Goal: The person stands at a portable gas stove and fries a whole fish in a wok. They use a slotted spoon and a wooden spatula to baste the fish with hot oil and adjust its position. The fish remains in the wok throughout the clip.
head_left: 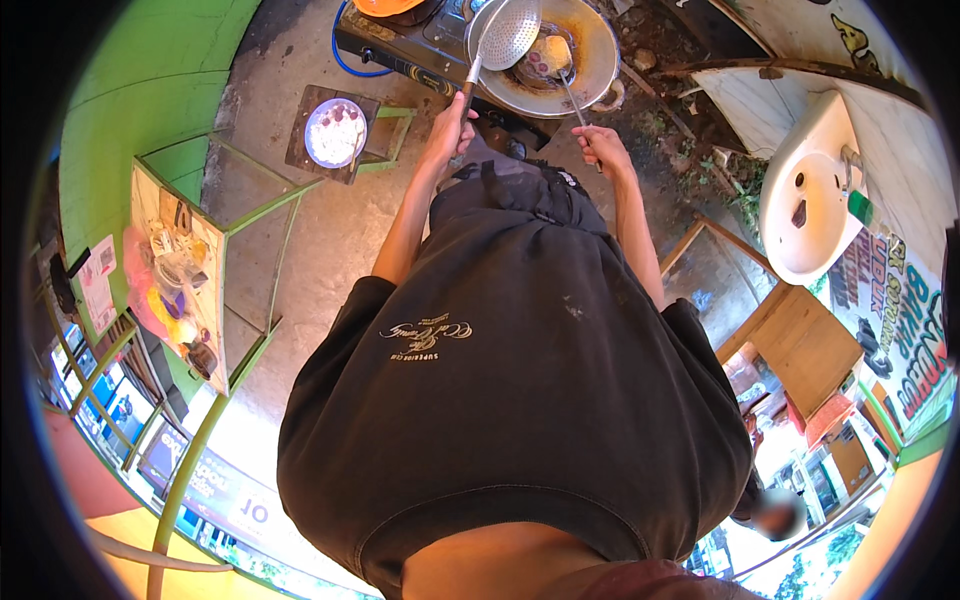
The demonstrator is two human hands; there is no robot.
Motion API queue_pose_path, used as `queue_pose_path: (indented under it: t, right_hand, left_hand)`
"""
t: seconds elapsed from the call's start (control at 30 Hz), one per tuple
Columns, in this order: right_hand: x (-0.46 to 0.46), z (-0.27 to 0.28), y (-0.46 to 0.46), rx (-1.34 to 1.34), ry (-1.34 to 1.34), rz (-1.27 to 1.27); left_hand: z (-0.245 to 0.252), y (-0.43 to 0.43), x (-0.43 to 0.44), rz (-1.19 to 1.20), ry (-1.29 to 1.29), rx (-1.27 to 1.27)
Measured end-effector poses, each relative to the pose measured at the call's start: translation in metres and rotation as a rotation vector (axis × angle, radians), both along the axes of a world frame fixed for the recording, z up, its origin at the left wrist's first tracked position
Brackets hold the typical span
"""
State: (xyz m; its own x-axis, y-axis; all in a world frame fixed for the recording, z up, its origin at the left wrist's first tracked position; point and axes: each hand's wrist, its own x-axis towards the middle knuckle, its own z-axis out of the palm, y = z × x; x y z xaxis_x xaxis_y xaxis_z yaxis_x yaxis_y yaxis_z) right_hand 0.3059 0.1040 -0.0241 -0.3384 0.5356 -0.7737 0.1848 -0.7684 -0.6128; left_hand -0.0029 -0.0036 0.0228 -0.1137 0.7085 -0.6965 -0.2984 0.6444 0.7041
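Observation:
My left hand (451, 129) is closed round the dark handle of a perforated metal skimmer (511, 37), whose round head is over the left part of a large metal wok (604, 52). In my right hand (602, 148) is the thin handle of a metal utensil (574, 97); its far end meets a golden-brown piece of food (553, 54) in the wok. Small reddish round pieces lie beside that food in dark oil. The wok stands on a gas stove (401, 56). Part of the wok's inside is hidden behind the skimmer.
On a small wooden stool (301, 135) at the left sits a bowl of white food (335, 133) with reddish pieces and a utensil. A green-framed table (214, 247) holds bags and containers. At the right are a washbasin (810, 217) and wooden furniture (806, 345); a person (776, 514) is beyond.

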Motion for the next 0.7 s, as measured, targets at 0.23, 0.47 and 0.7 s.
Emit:
queue_pose_path:
  t: [0.23, 0.47, 0.7]
  right_hand:
    - [-0.001, 0.008, -0.008, 0.003, -0.055, 0.079]
    - [0.002, 0.004, -0.017, 0.007, -0.017, 0.085]
    - [0.001, 0.008, -0.02, 0.011, -0.027, 0.069]
  left_hand:
    - [-0.007, -0.008, -0.003, 0.105, 0.024, 0.035]
    - [-0.008, -0.008, -0.007, 0.073, 0.081, 0.047]
    - [-0.004, -0.008, -0.006, 0.07, 0.07, 0.054]
